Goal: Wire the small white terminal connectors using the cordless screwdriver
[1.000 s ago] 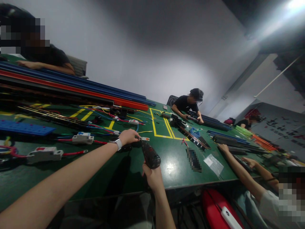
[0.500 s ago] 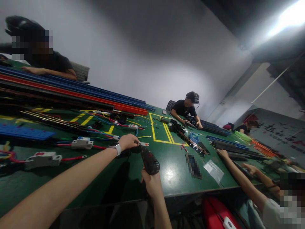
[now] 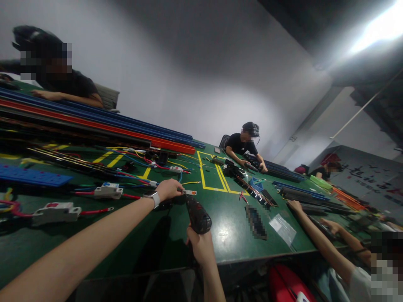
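Observation:
My right hand [image 3: 200,245] is wrapped round the handle of a black power drill [image 3: 199,214], whose front end points away from me toward my left hand [image 3: 170,189]. The fingers of my left hand are pinched together just by the drill's tip, with a white band on the wrist. What they grip is hidden; a dark part [image 3: 166,204] shows beneath that hand. Beside the fingertips lies a small white piece with an orange mark [image 3: 191,193]. Left of my hands, two white circuit breakers with red wires, a nearer one [image 3: 56,213] and a farther one [image 3: 108,191], rest on the green table [image 3: 233,235].
Blue and red long profiles [image 3: 170,142] run along the table's far left. A blue socket strip [image 3: 34,175] lies at left. On the right are a plastic bag [image 3: 282,228] and a co-worker's hands [image 3: 295,205]. Another person [image 3: 244,147] works across the table.
The camera view has shifted very slightly. Both my hands and the drill stay in nearly the same place, and the drill is still in my right hand.

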`<state>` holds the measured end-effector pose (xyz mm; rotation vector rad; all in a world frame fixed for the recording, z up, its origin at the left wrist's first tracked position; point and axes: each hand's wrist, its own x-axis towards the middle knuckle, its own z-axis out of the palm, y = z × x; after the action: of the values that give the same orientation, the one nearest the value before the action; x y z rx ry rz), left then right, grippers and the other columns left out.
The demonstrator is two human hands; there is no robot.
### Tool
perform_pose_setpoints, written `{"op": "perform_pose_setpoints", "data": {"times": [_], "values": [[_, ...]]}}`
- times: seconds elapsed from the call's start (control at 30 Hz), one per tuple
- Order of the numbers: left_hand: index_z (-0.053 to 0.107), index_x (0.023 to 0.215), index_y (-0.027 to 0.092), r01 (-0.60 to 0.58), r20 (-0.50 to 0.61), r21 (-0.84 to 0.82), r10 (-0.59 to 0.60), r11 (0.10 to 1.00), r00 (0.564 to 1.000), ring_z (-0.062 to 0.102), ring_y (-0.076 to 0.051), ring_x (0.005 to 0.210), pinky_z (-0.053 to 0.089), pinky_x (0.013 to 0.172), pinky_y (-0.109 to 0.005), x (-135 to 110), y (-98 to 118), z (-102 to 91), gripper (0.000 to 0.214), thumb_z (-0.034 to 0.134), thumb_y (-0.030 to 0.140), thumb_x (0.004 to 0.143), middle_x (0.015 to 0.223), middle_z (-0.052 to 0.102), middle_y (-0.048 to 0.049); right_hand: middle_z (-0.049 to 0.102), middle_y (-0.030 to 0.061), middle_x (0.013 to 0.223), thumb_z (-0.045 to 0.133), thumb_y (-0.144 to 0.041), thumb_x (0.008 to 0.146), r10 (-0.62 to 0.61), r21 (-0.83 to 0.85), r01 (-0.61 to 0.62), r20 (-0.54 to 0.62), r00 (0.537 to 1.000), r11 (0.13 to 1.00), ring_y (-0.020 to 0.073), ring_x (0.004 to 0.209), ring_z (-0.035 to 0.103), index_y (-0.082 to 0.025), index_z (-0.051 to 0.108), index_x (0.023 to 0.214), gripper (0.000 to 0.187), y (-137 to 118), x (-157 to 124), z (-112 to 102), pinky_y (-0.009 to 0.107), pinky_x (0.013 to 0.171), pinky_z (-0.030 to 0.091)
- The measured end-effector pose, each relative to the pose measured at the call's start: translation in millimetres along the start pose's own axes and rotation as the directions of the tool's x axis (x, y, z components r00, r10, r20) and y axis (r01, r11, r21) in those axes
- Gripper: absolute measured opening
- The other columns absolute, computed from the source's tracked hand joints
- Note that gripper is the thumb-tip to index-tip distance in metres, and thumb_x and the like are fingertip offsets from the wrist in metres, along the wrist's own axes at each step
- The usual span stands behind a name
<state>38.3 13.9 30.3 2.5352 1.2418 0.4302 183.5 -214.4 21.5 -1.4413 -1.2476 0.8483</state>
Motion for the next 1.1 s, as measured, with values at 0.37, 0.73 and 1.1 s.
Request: {"op": "perform_pose_setpoints", "data": {"times": [0.37,0.73,1.1], "values": [[0.077,0.102,0.038,-0.012,-0.020,-0.035,0.011,0.999,1.000,0.067,-0.024,0.097,0.045,0.078,-0.029,3,-5,6.4,0.027,0.061,0.047,0.081,0.104,0.075,-0.0027,0.068,0.0044,0.067,0.066,-0.049,0.081,-0.037,-0.135,0.001,-0.261,0.965,0.991,0.0209,0.058,0.062,-0.016,0.067,0.096,0.036,21,0,-21,0.030,0.058,0.048],[0.061,0.112,0.027,-0.017,-0.049,0.012,0.017,1.000,0.999,0.068,-0.024,0.087,0.047,0.076,-0.033,-1,-3,3.5,0.027,0.050,0.039,0.090,0.103,0.072,-0.0078,0.071,0.0113,0.116,0.062,-0.055,0.082,0.033,-0.874,-0.207,-0.214,0.976,0.439,0.0294,0.102,0.068,-0.026,0.065,0.116,0.045,17,125,-116,0.033,0.076,0.047],[0.053,0.128,0.034,-0.056,-0.085,-0.085,0.048,0.995,0.995,0.069,-0.026,0.094,0.048,0.077,-0.034,2,-7,4.0,0.038,0.049,0.043,0.091,0.113,0.071,-0.0043,0.072,0.0133,0.109,0.078,-0.058,0.070,0.142,-0.867,-0.271,-0.232,0.962,0.418,0.0307,0.101,0.068,-0.021,0.071,0.108,0.053,48,215,-163,0.037,0.083,0.050]]}}
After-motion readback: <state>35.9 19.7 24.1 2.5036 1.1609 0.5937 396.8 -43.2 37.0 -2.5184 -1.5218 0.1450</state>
